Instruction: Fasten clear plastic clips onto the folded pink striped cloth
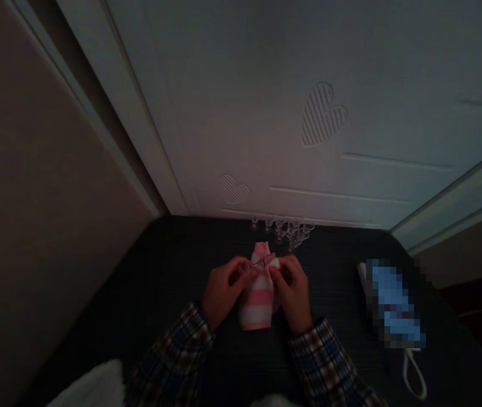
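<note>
A pink-and-white striped cloth piece that looks like a small sock (257, 299) lies in the middle of the dark table. My left hand (223, 288) grips its upper part from the left, thumb and fingers closed together. From the other side, my right hand (292, 291) pinches the same part between thumb and fingers. A crinkled, partly see-through band (263, 262) crosses the cloth between my fingertips; the dim light hides what it is.
Several small clear plastic pieces, hook-like in shape, (292, 230) stand at the table's back edge. Behind them rises a white panel (245, 124) with heart reliefs. A blurred-out phone-like device (396, 305) with a white strap (414, 379) lies at right. White fabric (92, 387) shows at lower left.
</note>
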The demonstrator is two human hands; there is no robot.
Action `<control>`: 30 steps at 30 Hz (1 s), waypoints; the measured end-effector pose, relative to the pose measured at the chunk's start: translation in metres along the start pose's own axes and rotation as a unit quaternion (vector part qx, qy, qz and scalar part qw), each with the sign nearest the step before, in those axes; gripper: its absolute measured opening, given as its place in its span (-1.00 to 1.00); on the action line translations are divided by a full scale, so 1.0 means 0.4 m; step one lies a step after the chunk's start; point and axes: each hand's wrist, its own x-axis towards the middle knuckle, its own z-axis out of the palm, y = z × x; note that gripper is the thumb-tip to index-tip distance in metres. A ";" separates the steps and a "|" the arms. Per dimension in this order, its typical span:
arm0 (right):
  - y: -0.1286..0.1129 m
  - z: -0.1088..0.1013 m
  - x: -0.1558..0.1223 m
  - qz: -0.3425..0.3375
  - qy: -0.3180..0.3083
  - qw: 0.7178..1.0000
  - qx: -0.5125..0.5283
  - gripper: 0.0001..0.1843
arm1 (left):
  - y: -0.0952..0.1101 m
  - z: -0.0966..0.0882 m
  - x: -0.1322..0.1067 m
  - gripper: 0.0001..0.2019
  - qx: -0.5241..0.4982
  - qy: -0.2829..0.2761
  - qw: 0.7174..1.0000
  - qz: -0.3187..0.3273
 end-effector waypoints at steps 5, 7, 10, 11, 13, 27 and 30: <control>-0.003 0.006 -0.001 0.004 -0.001 1.000 0.018 -0.94 | -0.009 -0.005 0.008 -0.71 0.009 -0.007 1.000 -0.015; -0.005 0.006 -0.001 -0.001 -0.002 1.000 0.011 -0.94 | -0.014 -0.004 0.010 -0.69 0.003 -0.005 1.000 -0.011; -0.006 0.006 -0.001 0.006 0.003 1.000 0.003 -0.93 | -0.015 0.002 0.010 -0.67 0.001 -0.008 1.000 -0.009; -0.007 0.006 -0.001 0.010 0.007 1.000 0.003 -0.93 | -0.014 0.004 0.009 -0.66 0.001 -0.011 1.000 -0.009; -0.009 0.006 0.000 0.010 0.014 1.000 0.004 -0.92 | -0.011 0.006 0.008 -0.64 -0.004 -0.013 1.000 -0.005; -0.005 0.003 -0.003 0.013 0.006 1.000 -0.016 -0.91 | -0.023 0.009 0.007 -0.64 0.090 0.001 0.995 0.033; -0.001 0.004 -0.002 0.019 0.008 1.000 -0.024 -0.90 | -0.024 0.008 0.007 -0.64 0.095 -0.008 0.995 0.041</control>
